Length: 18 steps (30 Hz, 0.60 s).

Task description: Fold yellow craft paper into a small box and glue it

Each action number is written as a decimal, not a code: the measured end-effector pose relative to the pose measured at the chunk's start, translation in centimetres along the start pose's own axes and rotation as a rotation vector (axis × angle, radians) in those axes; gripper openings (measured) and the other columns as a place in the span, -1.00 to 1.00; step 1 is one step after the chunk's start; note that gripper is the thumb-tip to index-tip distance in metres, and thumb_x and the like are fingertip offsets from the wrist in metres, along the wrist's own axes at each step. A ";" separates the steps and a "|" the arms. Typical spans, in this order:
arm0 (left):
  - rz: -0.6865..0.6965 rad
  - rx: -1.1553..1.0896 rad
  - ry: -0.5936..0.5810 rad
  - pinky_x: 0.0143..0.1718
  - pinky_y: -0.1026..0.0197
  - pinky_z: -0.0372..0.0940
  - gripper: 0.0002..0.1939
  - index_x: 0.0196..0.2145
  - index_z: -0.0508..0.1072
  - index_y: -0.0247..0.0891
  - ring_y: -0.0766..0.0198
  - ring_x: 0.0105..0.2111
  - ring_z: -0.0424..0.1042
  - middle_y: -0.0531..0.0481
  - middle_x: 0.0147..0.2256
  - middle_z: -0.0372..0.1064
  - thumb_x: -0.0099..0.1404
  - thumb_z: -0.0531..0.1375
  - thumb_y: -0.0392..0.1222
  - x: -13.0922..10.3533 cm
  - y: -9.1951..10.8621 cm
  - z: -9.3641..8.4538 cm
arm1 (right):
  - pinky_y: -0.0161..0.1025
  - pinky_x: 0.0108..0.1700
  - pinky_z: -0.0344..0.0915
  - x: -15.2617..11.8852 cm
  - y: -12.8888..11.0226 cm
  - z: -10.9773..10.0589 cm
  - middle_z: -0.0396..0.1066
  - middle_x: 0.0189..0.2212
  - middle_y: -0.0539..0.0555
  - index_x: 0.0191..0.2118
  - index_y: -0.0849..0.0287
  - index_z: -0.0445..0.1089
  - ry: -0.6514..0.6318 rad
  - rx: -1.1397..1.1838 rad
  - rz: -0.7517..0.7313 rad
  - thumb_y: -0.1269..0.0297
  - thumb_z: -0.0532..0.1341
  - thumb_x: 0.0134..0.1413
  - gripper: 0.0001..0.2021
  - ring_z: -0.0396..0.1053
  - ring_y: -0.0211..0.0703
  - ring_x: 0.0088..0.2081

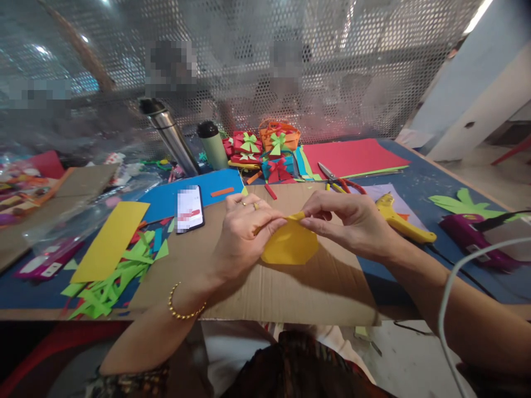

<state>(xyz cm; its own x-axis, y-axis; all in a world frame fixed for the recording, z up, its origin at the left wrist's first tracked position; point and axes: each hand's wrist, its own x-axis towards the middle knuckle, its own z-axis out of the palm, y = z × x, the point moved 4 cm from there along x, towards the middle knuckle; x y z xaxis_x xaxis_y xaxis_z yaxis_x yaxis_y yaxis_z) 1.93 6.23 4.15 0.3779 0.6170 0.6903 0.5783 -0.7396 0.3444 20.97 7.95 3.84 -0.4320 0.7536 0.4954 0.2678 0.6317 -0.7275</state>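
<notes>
Fingers pinch smooth, angular yellow paper above ribbed brown cardboard.

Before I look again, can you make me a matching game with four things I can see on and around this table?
Things
1. phone
2. green strips
3. beaded bracelet
4. yellow paper

Places and states
A. heaped at the near left
B. pinched by the left hand and right hand
C. lying with its screen lit
D. round the left wrist

Right pairs: 1-C, 2-A, 3-D, 4-B
</notes>
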 end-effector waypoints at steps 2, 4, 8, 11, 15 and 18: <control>-0.022 -0.015 -0.009 0.01 0.00 0.15 -0.79 -0.32 0.62 -0.13 0.22 -0.33 0.44 0.07 -0.40 0.56 0.45 0.21 -0.15 0.0 -0.1 0.1 | -0.27 -0.43 0.19 0.0 0.1 0.0 0.40 -0.51 -0.01 -0.40 0.15 0.49 -0.007 -0.028 -0.007 0.01 0.30 0.23 -0.68 0.25 -0.29 -0.49; -0.050 -0.017 -0.028 0.01 0.00 0.16 -0.77 -0.30 0.62 -0.12 0.22 -0.33 0.45 0.08 -0.39 0.57 0.47 0.19 -0.11 0.0 -0.1 0.1 | -0.28 -0.43 0.17 0.0 0.3 0.0 0.38 -0.53 -0.02 -0.41 0.15 0.47 -0.001 -0.061 -0.001 0.00 0.30 0.24 -0.67 0.23 -0.30 -0.49; -0.082 0.000 -0.058 0.02 0.00 0.15 -0.78 -0.30 0.61 -0.12 0.21 -0.30 0.46 0.06 -0.36 0.59 0.47 0.20 -0.09 0.1 -0.2 0.2 | -0.28 -0.43 0.15 0.2 0.8 0.1 0.34 -0.55 -0.04 -0.45 0.16 0.42 0.024 -0.064 -0.002 -0.03 0.30 0.24 -0.63 0.22 -0.31 -0.50; -0.089 -0.016 -0.075 0.00 -0.02 0.14 -0.77 -0.35 0.60 -0.14 0.19 -0.30 0.45 0.05 -0.37 0.59 0.45 0.21 -0.12 0.2 -0.4 0.2 | -0.29 -0.43 0.13 0.2 1.2 0.3 0.33 -0.54 -0.04 -0.45 0.16 0.41 0.020 -0.035 0.012 -0.04 0.30 0.23 -0.62 0.20 -0.31 -0.49; -0.091 -0.093 -0.089 -0.01 -0.03 0.14 -0.79 -0.38 0.60 -0.15 0.18 -0.30 0.45 0.04 -0.37 0.59 0.43 0.24 -0.15 0.3 -0.7 0.0 | -0.30 -0.43 0.12 0.1 1.7 0.7 0.32 -0.54 -0.05 -0.44 0.16 0.42 -0.007 0.020 0.023 -0.05 0.32 0.21 -0.62 0.19 -0.32 -0.49; -0.088 -0.173 -0.127 -0.01 -0.03 0.17 -0.79 -0.39 0.61 -0.16 0.17 -0.29 0.45 0.02 -0.38 0.58 0.41 0.25 -0.17 0.5 -0.9 -0.1 | -0.31 -0.44 0.14 0.0 2.1 1.1 0.31 -0.55 -0.05 -0.45 0.17 0.42 -0.055 0.077 0.048 -0.05 0.34 0.19 -0.62 0.21 -0.33 -0.49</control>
<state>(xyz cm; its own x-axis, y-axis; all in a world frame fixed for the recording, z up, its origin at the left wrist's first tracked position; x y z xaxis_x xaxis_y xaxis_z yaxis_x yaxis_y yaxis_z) 1.57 7.13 4.20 0.4262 0.7019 0.5707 0.4847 -0.7098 0.5111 20.61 9.09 1.82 -0.4672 0.7704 0.4339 0.2230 0.5775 -0.7853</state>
